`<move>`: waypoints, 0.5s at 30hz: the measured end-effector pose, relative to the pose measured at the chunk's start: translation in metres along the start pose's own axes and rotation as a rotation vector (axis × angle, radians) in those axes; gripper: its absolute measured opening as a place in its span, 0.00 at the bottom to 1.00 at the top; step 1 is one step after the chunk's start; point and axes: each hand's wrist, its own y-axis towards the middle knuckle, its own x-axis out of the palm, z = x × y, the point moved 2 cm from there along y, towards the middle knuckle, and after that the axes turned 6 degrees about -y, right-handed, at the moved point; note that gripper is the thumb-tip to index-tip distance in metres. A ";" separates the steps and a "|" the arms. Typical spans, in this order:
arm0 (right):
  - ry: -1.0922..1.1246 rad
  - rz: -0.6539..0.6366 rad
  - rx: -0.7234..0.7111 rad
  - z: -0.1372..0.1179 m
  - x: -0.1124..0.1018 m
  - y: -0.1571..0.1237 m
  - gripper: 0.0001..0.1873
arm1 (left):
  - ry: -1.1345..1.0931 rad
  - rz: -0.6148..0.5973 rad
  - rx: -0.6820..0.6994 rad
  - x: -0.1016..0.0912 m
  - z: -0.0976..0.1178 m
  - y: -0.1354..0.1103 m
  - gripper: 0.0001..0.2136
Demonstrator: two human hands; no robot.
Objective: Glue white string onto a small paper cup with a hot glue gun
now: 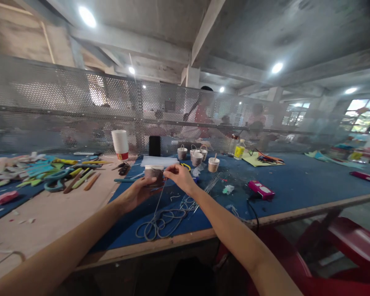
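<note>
The grey, white-rimmed round cup (154, 172) sits in the left hand (138, 190), fingers curled round its lower side. At the cup's right, the right hand (179, 176) pinches thin grey cord (156, 225), looped toward the blue tabletop's (299, 176) near edge. Both forearms (80, 236) converge over that edge.

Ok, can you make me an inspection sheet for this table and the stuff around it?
Surface: blue mat over a pale tabletop, with scraps here and there.
Job's things: a cup with a white rim; grey cord lying in loose loops.
Clutter: stacked white cups, small cups, a yellow-labelled bottle, a magenta box.
Hands: left hand holds the cup; right hand pinches the cord.
Cables: a black cable over the front edge.
Surroundings: perforated screen, blurry people behind; red seats.
</note>
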 end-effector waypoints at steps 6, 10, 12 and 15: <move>-0.108 -0.047 -0.086 -0.004 0.011 -0.008 0.08 | -0.025 -0.005 -0.006 -0.004 0.001 0.001 0.12; -0.280 -0.042 -0.242 -0.011 0.014 -0.013 0.05 | -0.053 -0.015 -0.031 -0.007 -0.001 0.004 0.10; -0.395 -0.059 -0.334 -0.013 0.015 -0.017 0.05 | -0.081 -0.006 -0.032 -0.009 -0.002 0.006 0.08; -0.613 -0.116 -0.485 -0.018 0.021 -0.025 0.05 | -0.104 -0.002 -0.016 -0.011 -0.002 0.005 0.06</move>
